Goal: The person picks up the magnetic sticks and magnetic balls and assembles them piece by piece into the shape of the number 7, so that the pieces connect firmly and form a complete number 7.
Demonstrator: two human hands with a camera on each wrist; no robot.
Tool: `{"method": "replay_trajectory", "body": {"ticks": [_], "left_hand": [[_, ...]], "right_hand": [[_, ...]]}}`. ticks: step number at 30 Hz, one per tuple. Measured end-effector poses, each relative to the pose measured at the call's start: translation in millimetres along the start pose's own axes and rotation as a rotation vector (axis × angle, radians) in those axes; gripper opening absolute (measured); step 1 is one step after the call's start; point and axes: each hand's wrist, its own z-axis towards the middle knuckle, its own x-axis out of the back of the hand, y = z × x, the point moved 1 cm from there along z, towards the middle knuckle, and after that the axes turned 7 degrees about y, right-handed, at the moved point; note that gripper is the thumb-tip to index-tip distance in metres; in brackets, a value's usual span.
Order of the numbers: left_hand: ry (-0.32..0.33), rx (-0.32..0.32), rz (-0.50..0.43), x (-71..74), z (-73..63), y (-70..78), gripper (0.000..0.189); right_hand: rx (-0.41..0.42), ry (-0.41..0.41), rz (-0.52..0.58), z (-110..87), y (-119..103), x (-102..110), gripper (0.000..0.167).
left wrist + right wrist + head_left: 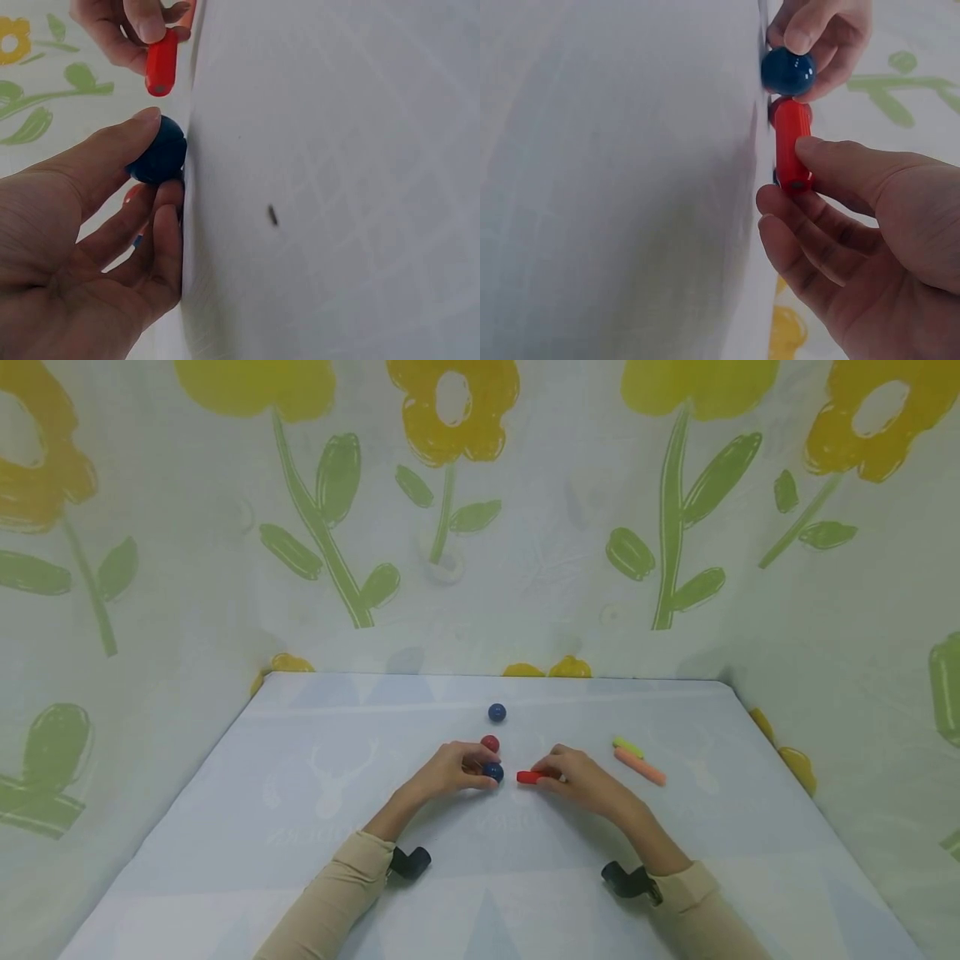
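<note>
My left hand pinches a glossy blue ball between thumb and fingers, low over the table. Facing it, my right hand grips a short red rod by one end. A small grey dot marks the rod's end face in the right wrist view, where the rod points toward the blue ball. In the head view a narrow gap separates rod and ball. Just behind the left fingertips sits a red ball, partly covered by them.
Farther back on the table lies a second blue ball. To the right of my right hand are a yellow-green rod and a longer-looking orange rod, side by side. Flower-printed curtains enclose the table's back and sides.
</note>
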Motion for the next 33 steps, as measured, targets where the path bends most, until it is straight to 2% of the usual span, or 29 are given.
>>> {"method": "replay_trajectory", "body": {"ticks": [13,33], "left_hand": [[0.001,-0.017,-0.002,0.0,0.4,-2.0,0.036],[0.007,-0.01,-0.012,-0.9,0.0,-2.0,0.036]], "right_hand": [[0.005,-0.004,0.013,4.6,-6,-4,0.02],[0.031,0.003,0.008,7.7,-11,-5,0.02]]}}
